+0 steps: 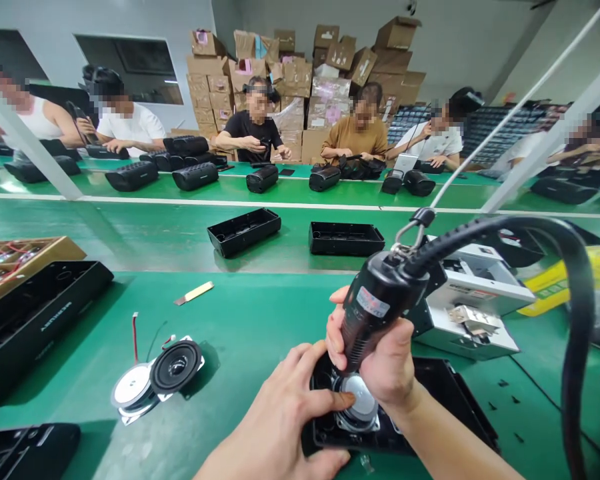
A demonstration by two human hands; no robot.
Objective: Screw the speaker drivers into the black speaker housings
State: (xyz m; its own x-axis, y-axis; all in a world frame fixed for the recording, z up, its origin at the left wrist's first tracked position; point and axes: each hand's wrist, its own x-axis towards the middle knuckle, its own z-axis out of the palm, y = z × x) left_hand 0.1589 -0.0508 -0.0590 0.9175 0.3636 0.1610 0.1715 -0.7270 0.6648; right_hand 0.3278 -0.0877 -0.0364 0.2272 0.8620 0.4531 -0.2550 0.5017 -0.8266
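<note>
My right hand is wrapped around a black corded electric screwdriver, tilted and pointing down; its tip is hidden behind my hands. Beneath it lies a black speaker housing, open side up. A round speaker driver with a silvery back sits inside it. My left hand grips the housing's left end, with one digit resting on the driver. Two loose speaker drivers lie to the left, one with its black cone facing up and the other partly under it; a red wire sticks out.
A grey-white machine stands right, with loose screws near it. A small blade lies mid-table. Two empty housings sit beyond. At left are a long black housing and a cardboard tray. Several co-workers sit opposite.
</note>
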